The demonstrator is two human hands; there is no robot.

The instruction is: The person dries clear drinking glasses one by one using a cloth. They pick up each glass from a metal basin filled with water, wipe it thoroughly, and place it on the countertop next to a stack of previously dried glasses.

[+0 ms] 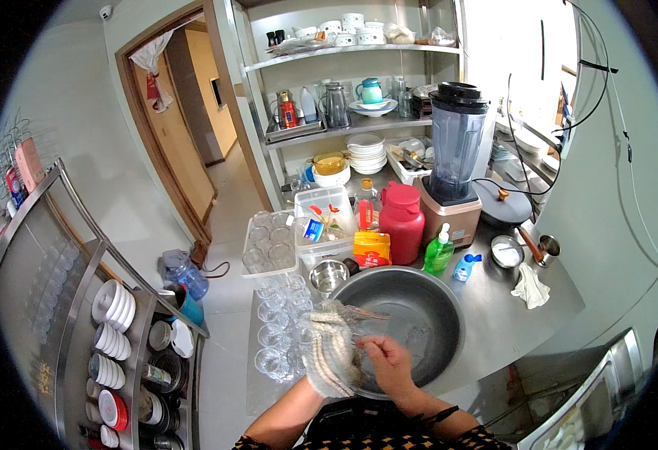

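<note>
A long stainless steel counter (509,322) runs along the wall under open metal shelves (359,124) stacked with white plates, bowls and jugs. Set on the counter just in front of the person is a large round steel basin (419,300), wet inside. Behind it stand a tall blender with a clear jar and black lid (455,161), a red plastic thermos jug (402,221), a green bottle of dish soap with a pump (439,253) and a small steel bowl (328,276). To the left of the basin, rows of clear drinking glasses (276,330) stand upside down on the counter. Over the near rim of the basin, the left hand (329,352), in a grey knitted glove, is closed around a clear drinking glass (363,319) lying on its side. The bare right hand (390,364) is curled just beside the glass with its fingertips at the glass; whether it grips anything cannot be made out.
</note>
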